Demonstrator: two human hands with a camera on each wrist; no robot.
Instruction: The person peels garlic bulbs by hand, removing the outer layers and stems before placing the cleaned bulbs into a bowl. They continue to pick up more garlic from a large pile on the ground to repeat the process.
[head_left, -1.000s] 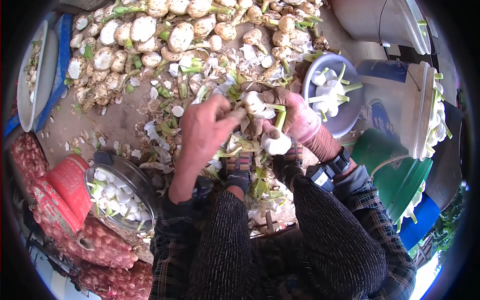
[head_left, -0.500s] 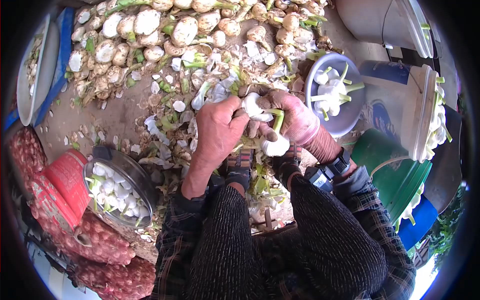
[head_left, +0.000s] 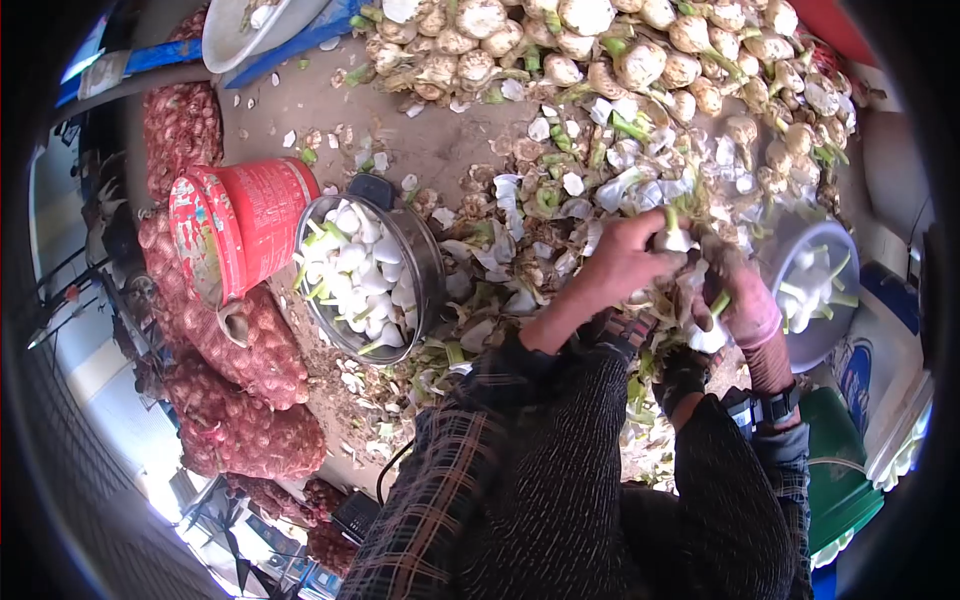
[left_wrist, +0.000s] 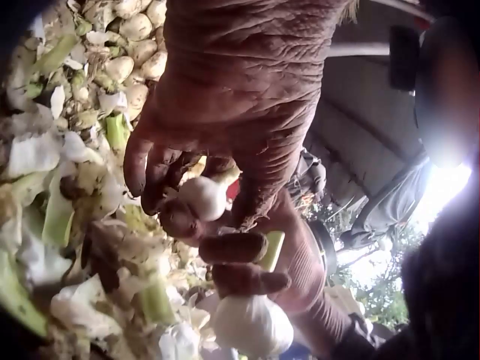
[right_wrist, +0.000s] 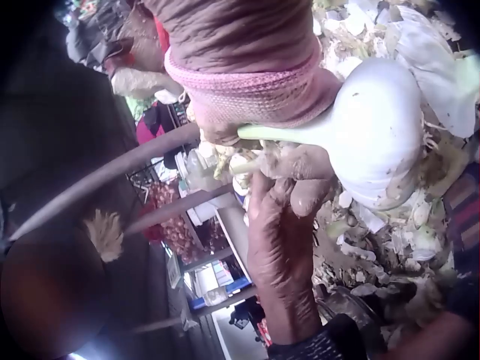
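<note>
In the head view my left hand point(head_left: 622, 262) pinches a small white garlic bulb point(head_left: 676, 239) with a short green stem. The left wrist view shows that bulb point(left_wrist: 202, 198) between fingertips and thumb. Close beside it is my right hand point(head_left: 748, 300), wearing a pink knit covering over palm and wrist. Its fingers point(left_wrist: 247, 279) are curled round the stem of a larger garlic bulb point(left_wrist: 253, 327), which hangs below them. Seen from the right wrist, this larger bulb point(right_wrist: 379, 135) is clean and white, roots toward the far side. The right fingertips are partly hidden behind the left hand.
Unpeeled garlic point(head_left: 640, 62) is heaped beyond a litter of skins point(head_left: 560, 190). A pot point(head_left: 425, 290) of white garlic and a red bucket point(head_left: 265, 215) stand left, near red mesh sacks point(head_left: 240, 420). A lavender basin point(head_left: 850, 262) and green bucket point(head_left: 838, 475) are right.
The head view has swung left, so the scene shifts right. My left hand came in to the small bulb at the right fingers and now pinches it. The right hand keeps the larger bulb.
</note>
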